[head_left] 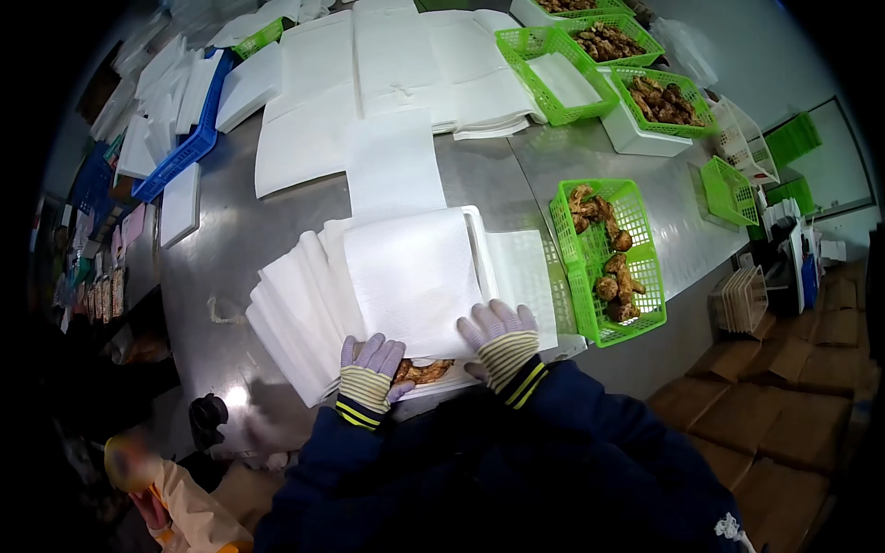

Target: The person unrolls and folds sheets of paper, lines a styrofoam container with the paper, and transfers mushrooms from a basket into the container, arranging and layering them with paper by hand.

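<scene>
A white paper sheet lies over a white foam box in front of me, covering most of it. Brown mushrooms show at the box's near end, below the sheet's edge. My left hand, in a striped knit glove, rests at the sheet's near left corner with its fingers stretched out and thumb apart. At the near right corner, my right hand, gloved alike, lies with fingers spread on the paper. Both thumbs are by the sheet's near edge. What lies under the sheet is hidden.
Fanned white sheets lie left of the box. Green baskets with mushrooms stand at right, more at the back right. Large white sheets and a blue crate occupy the far side. A person is at lower left.
</scene>
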A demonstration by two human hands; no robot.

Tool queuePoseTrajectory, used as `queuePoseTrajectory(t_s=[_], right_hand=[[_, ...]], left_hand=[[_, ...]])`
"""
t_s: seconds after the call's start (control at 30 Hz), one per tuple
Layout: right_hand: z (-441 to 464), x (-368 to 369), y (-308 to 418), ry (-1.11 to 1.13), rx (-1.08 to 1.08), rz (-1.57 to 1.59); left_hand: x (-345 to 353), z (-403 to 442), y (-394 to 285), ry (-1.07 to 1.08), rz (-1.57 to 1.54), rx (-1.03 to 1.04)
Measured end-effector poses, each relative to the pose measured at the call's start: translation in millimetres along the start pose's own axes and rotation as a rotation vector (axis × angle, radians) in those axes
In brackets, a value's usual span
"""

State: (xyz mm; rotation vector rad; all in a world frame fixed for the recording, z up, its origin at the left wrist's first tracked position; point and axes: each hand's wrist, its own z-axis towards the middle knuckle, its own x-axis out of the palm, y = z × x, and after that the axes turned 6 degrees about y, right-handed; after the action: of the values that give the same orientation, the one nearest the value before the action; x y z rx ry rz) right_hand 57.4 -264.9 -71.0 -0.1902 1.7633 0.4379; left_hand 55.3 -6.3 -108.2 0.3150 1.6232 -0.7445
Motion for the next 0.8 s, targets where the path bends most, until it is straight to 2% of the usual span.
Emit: queuePoseTrajectory(t_s=[0.07, 0.1, 0.13, 0.17, 0.27, 0.33, 0.4, 0.5, 0.53, 0.6, 0.63, 0.67, 0.7, 0.8], right_hand=[[2.9, 30.9, 4.2, 0.095, -0.134, -0.079], [4.9, 54.3, 1.3, 0.016, -0.149, -0.142], [5.9, 91.8, -11.9, 0.012, -0.14, -0.145], [6.4, 133.3, -28.8, 0.028, -0.198, -0.285], [7.1, 87.2, -16.9, 0.021, -0.178, -0.166], [9.7, 78.4, -17.1, 0.244, -0.096, -0.208], [6.6, 80.0, -17.7, 0.121, -0.137, -0.196], [2.1, 68.6, -24.5, 0.101, -0.186, 0.071], [-1.2, 43.6, -28.0, 0.033, -0.232, 0.197], [-10.5, -8.8, -63.2, -0.067, -0.121, 0.324], [-21.5, 5.3, -97.8, -0.196, 0.118, 0.373], [-33.4, -29.4, -112.5, -0.165, 0.457, 0.544], [-45.3, -4.6, -151.7, -0.401, 0.495, 0.24], [-61.0, 9.6, -225.3, -0.084, 1.12, 0.116]], left_hand=[[7.6, 0.7, -2.7, -0.025, 0.014, -0.025], [11.8, 0.2, -2.9, -0.023, 0.002, -0.023], [18.0, -0.3, -2.1, -0.021, -0.01, -0.02], [22.5, -1.1, -1.4, -0.037, -0.064, -0.021], [33.7, -4.4, 0.1, -0.114, -0.155, -0.018], [23.8, 1.6, -2.1, -0.054, -0.164, -0.023], [25.5, 3.6, -2.8, -0.068, -0.198, -0.025], [29.6, 2.7, -1.4, -0.125, -0.155, 0.013], [29.4, 4.0, -0.4, -0.135, -0.119, 0.029], [20.8, 7.2, -3.6, -0.084, -0.177, 0.013], [24.6, 6.8, -2.7, -0.084, -0.16, 0.012], [27.5, 5.5, -1.0, -0.084, -0.14, 0.009], [20.2, 8.0, -3.7, -0.081, -0.15, 0.016], [-5.3, 19.9, -16.2, 0.028, -0.214, -0.06]])
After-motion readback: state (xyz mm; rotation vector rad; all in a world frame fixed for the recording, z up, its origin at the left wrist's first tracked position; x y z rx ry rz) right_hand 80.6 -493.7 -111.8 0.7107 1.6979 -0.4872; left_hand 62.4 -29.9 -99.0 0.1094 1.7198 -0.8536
